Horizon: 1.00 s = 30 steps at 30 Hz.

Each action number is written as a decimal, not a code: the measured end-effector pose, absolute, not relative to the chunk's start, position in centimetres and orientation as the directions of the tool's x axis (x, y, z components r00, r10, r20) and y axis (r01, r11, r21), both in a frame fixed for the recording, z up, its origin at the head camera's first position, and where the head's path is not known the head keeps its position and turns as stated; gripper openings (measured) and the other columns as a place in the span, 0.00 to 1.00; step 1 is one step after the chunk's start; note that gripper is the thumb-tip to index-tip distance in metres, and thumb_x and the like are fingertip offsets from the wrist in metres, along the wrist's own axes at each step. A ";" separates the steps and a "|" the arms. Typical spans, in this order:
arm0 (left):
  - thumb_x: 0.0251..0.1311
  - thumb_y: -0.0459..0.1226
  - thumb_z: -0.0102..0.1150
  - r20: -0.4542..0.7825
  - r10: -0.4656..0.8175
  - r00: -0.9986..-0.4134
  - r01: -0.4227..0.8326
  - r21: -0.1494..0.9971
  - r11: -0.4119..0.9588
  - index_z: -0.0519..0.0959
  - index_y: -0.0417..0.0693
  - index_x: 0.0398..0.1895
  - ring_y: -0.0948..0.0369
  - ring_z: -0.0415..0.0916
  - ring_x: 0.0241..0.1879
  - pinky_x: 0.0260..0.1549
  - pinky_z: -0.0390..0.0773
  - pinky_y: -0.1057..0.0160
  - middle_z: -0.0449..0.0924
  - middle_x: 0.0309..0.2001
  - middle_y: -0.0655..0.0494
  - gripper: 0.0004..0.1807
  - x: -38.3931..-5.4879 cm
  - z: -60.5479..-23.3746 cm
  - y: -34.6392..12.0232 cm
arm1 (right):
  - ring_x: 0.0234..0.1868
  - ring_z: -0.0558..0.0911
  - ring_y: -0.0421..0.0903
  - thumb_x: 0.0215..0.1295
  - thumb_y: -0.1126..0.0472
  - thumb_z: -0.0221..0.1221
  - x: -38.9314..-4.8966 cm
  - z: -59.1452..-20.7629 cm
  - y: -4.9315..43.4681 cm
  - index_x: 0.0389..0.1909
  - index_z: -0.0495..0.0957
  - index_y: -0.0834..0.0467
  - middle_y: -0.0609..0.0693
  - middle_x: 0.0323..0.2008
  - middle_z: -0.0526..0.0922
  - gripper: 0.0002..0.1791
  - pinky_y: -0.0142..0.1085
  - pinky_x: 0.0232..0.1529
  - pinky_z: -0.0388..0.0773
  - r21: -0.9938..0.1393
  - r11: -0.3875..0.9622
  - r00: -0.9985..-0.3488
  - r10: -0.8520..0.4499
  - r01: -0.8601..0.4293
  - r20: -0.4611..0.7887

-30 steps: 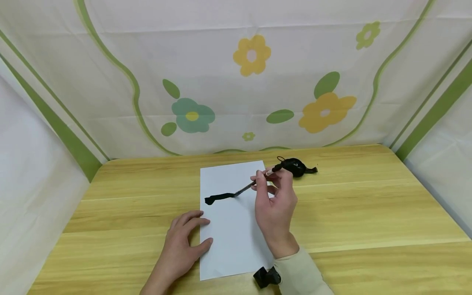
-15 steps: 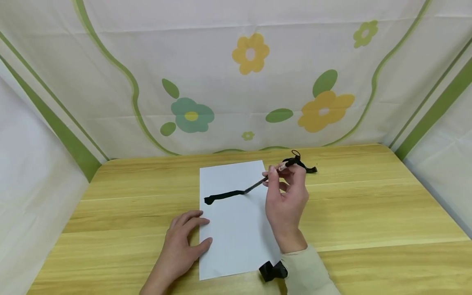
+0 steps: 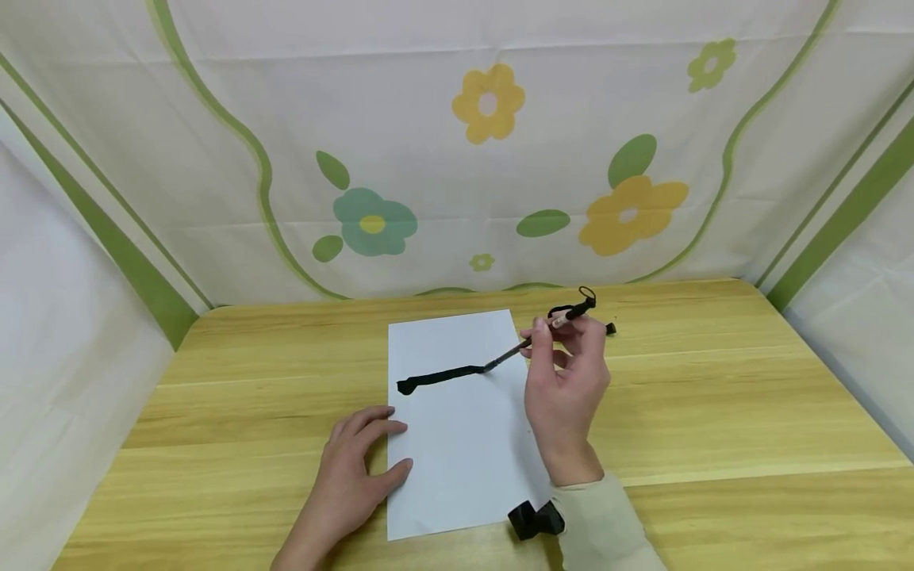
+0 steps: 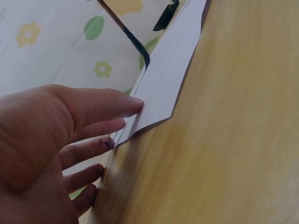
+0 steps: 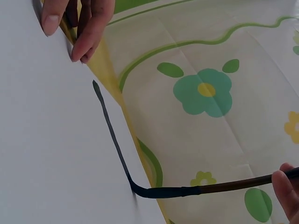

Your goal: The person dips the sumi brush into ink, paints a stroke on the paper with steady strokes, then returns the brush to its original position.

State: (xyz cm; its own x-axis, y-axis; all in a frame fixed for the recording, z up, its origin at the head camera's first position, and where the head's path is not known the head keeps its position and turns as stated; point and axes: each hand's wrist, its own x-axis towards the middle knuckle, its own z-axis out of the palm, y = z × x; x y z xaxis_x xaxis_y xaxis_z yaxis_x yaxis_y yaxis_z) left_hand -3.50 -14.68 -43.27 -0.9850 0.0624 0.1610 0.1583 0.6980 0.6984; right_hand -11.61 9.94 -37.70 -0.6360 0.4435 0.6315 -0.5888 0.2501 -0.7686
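My right hand (image 3: pixel 567 388) pinches the handle of a paintbrush (image 3: pixel 524 342), its dark bristles touching a sheet of white paper (image 3: pixel 457 452). From the brush tip a thick black stroke (image 3: pixel 439 377) runs left across the upper part of the sheet, ending in a blob. In the right wrist view the wet bristles (image 5: pixel 140 190) bend where they meet the paper. My left hand (image 3: pixel 357 464) rests at the sheet's left edge, fingers spread and fingertips on the paper. Dark smudges mark one finger (image 4: pixel 107 142) in the left wrist view.
A black object (image 3: pixel 610 328) lies behind my right hand, mostly hidden by it. Another black item (image 3: pixel 535 520) shows beside the right sleeve (image 3: pixel 607 523), at the paper's lower right corner. A flower-printed cloth (image 3: pixel 428 143) rises behind the wooden table (image 3: pixel 714 396).
My right hand has drawn the paintbrush to the right and slightly away from me, making the black stroke longer. The left hand has stayed in place.
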 end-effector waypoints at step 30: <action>0.55 0.37 0.81 0.174 0.063 -0.983 0.168 0.699 0.695 0.88 0.58 0.50 0.51 0.72 0.65 0.64 0.71 0.41 0.82 0.66 0.58 0.19 -3.5 -43.4 -14.7 | 0.36 0.91 0.43 0.78 0.67 0.60 -12.1 -37.3 11.7 0.48 0.70 0.77 0.43 0.39 0.82 0.14 0.31 0.33 0.88 -0.786 0.234 -0.621 0.504 -0.571 0.601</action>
